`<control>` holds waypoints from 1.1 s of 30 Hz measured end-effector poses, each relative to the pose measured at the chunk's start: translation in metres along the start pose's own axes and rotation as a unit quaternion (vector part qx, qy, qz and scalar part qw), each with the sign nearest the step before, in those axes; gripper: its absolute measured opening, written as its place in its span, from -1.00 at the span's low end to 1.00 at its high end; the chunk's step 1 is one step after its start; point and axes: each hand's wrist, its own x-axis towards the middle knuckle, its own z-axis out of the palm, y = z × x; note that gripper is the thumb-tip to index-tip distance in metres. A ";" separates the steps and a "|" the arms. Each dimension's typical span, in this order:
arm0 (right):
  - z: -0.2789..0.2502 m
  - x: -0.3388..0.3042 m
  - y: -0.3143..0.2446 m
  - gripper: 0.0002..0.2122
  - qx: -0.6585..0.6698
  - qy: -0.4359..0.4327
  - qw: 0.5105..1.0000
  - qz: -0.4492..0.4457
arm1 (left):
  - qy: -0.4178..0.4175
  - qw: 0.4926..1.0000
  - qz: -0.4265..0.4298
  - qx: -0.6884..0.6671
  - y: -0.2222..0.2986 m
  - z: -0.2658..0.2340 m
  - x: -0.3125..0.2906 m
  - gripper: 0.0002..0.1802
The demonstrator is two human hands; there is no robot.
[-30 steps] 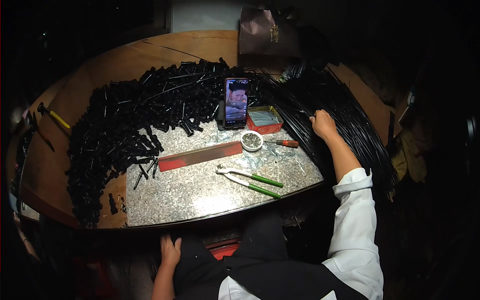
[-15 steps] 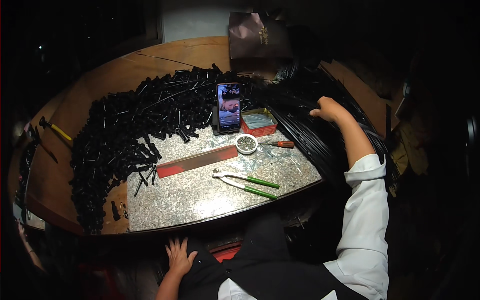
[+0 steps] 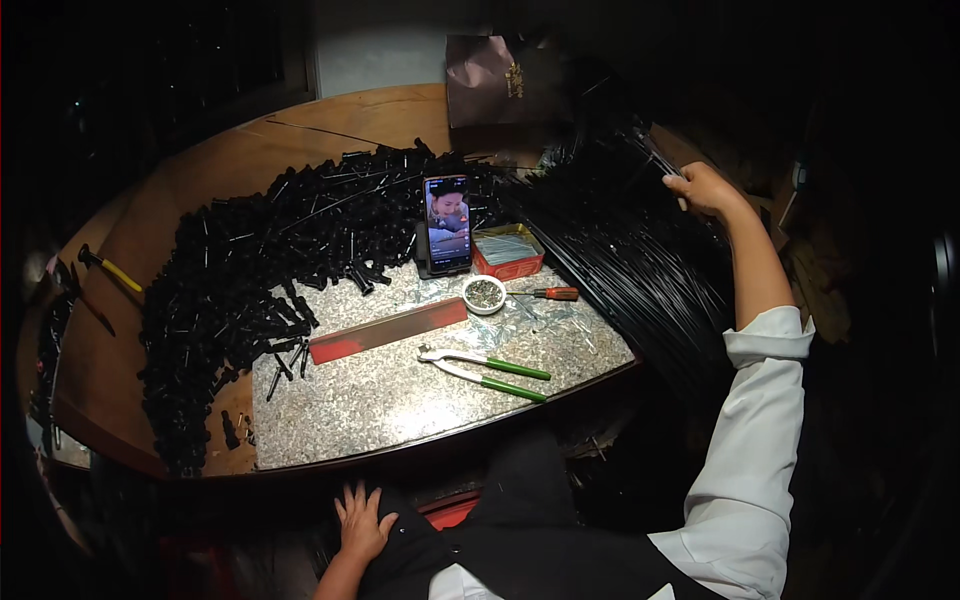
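My left hand (image 3: 362,525) rests on my dark-clad thigh below the table edge, fingers spread, holding nothing. Over at the far right, my right hand (image 3: 702,190) is closed round the end of a few thin dark rods (image 3: 652,152), which point away toward the back. Beneath and beside it spreads a large pile of long thin black rods (image 3: 640,275). How many rods are in the grip cannot be made out.
On a speckled board (image 3: 370,410) lie green-handled pincers (image 3: 485,372), a red-and-brown bar (image 3: 390,330) and a screwdriver (image 3: 555,294). A white bowl (image 3: 485,295) of small metal bits, a red tin (image 3: 508,252) and a propped phone (image 3: 447,225) stand behind. Black parts (image 3: 270,240) heap leftward; a hammer (image 3: 110,270) lies far left.
My right hand has moved right and slightly farther back over the rod pile, and rods now show in its fingers. My left hand stays on my thigh. The phone picture has changed.
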 end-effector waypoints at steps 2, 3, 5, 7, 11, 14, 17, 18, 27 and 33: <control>-0.001 -0.003 -0.009 -0.66 0.069 -0.005 0.997 -0.024 | 0.004 0.998 0.042 -0.047 0.011 -0.007 0.001 -0.41; -0.001 -0.007 -0.017 -0.67 0.136 -0.013 0.989 -0.047 | 0.013 0.994 0.068 -0.084 0.019 -0.012 0.001 -0.44; 0.012 -0.019 -0.036 -0.71 0.217 -0.033 0.972 -0.081 | 0.070 0.980 0.155 -0.103 0.042 -0.032 0.005 -0.55; 0.019 -0.031 -0.053 -0.72 0.252 -0.094 0.953 -0.136 | 0.108 0.961 0.211 -0.141 0.073 -0.062 0.014 -0.60; 0.036 -0.063 -0.094 -0.72 0.258 -0.115 0.943 -0.177 | 0.179 0.935 0.272 -0.143 0.106 -0.117 0.038 -0.64; 0.052 -0.084 -0.113 -0.71 0.260 -0.128 0.925 -0.245 | 0.224 0.930 0.268 -0.113 0.116 -0.149 0.053 -0.66; 0.077 -0.095 -0.125 -0.70 0.263 -0.145 0.907 -0.295 | 0.289 0.915 0.257 -0.117 0.118 -0.175 0.065 -0.69; 0.080 -0.103 -0.130 -0.71 0.270 -0.158 0.902 -0.296 | 0.319 0.902 0.253 -0.142 0.122 -0.185 0.066 -0.71; 0.121 -0.128 -0.154 -0.74 0.329 -0.330 0.849 -0.248 | 0.413 0.866 0.199 -0.200 0.117 -0.212 0.070 -0.80; 0.139 -0.147 -0.166 -0.75 0.372 -0.383 0.813 -0.231 | 0.413 0.869 0.206 -0.177 0.113 -0.210 0.067 -0.83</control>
